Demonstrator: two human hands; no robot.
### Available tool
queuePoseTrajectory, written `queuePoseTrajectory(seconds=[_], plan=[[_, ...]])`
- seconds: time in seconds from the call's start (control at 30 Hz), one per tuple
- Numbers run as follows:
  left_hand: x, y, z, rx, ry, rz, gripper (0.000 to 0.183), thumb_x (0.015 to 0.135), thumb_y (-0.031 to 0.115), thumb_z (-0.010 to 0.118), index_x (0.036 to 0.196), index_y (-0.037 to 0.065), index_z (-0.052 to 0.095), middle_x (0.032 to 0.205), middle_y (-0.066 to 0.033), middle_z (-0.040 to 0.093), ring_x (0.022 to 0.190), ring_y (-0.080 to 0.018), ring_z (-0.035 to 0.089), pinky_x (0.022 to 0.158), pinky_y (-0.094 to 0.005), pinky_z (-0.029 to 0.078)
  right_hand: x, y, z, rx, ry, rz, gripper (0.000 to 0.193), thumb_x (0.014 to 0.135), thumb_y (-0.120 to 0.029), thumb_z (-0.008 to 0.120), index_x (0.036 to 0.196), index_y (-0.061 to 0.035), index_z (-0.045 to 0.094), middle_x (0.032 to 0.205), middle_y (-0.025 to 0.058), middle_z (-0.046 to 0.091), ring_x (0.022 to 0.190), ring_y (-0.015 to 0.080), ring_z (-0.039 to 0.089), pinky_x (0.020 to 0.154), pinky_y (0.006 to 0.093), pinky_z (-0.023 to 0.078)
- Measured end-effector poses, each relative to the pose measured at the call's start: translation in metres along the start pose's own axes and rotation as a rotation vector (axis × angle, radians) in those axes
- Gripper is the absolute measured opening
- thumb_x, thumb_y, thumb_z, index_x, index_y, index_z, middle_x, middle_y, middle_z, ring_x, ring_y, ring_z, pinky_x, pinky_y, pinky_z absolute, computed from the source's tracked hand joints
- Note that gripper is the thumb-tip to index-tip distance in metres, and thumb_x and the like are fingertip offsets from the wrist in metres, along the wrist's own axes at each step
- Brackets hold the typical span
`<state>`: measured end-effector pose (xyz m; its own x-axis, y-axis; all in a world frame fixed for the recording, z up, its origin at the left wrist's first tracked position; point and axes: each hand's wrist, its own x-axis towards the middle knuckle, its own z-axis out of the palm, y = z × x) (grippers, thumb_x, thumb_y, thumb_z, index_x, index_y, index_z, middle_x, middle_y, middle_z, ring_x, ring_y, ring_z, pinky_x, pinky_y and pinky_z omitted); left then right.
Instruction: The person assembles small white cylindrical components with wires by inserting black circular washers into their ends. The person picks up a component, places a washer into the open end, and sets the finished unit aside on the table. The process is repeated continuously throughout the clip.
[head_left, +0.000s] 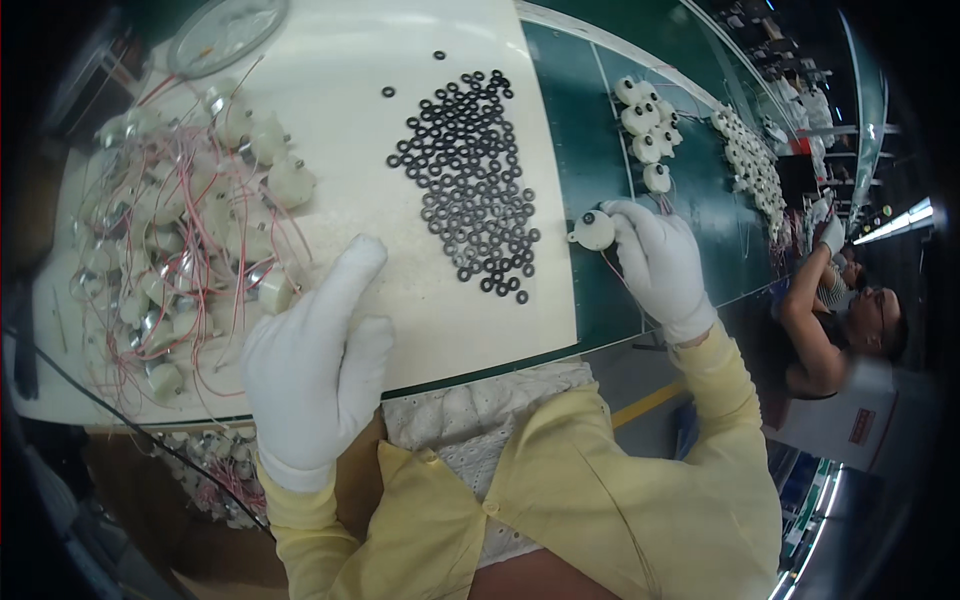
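Observation:
My right hand (660, 260), in a white glove, is over the green surface. Its thumb and fingertips pinch a small white motor (593, 232), a round plastic housing with a black ring on top. A thin red wire trails from it under the hand. My left hand (318, 365), gloved too, hovers over the near edge of the white board (430, 345) with fingers stretched out, thumb apart and nothing in it. Black rubber rings (475, 190) lie spread over the board between my hands. Left of them, next to my left hand, is a tangled heap of similar motors (190, 230) with red and white wires.
Several ringed motors (648, 120) stand on the green belt (580, 100) beyond my right hand; a longer row of them (750, 165) is farther right. A clear round lid or dish (228, 35) lies at the far left. Below the table edge, a box holds more wired motors (215, 470). A co-worker (840, 320) sits at right.

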<state>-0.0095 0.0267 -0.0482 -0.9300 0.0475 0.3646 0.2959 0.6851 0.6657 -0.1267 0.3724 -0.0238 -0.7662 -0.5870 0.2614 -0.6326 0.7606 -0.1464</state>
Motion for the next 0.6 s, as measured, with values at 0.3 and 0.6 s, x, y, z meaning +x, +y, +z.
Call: queuePoseTrajectory(seconds=[0.3,0.6], plan=[[-0.003,0.002,-0.001,-0.003,-0.036,-0.055,0.045,0.097,0.015,0.067,0.140,0.004,0.068,0.092,-0.0090,0.072,0.064,-0.0265,0.057,0.064,-0.0386,0.044,0.010,-0.025,-0.033,-0.215,0.081,-0.054,0.057,0.087,-0.038,0.080,0.137,-0.0142,0.066,0.097,0.0079,0.069,0.079,0.0286,0.064,0.072,0.0416,0.047],[-0.003,0.003,-0.002,-0.028,-0.040,-0.077,0.045,0.097,0.016,0.064,0.140,0.002,0.067,0.093,-0.0111,0.072,0.064,-0.0275,0.057,0.063,-0.0395,0.044,0.025,-0.010,-0.020,0.057,-0.001,-0.119,0.040,0.081,-0.021,0.084,0.117,-0.0124,0.069,0.087,-0.0041,0.075,0.074,0.0205,0.071,0.066,0.0363,0.049]])
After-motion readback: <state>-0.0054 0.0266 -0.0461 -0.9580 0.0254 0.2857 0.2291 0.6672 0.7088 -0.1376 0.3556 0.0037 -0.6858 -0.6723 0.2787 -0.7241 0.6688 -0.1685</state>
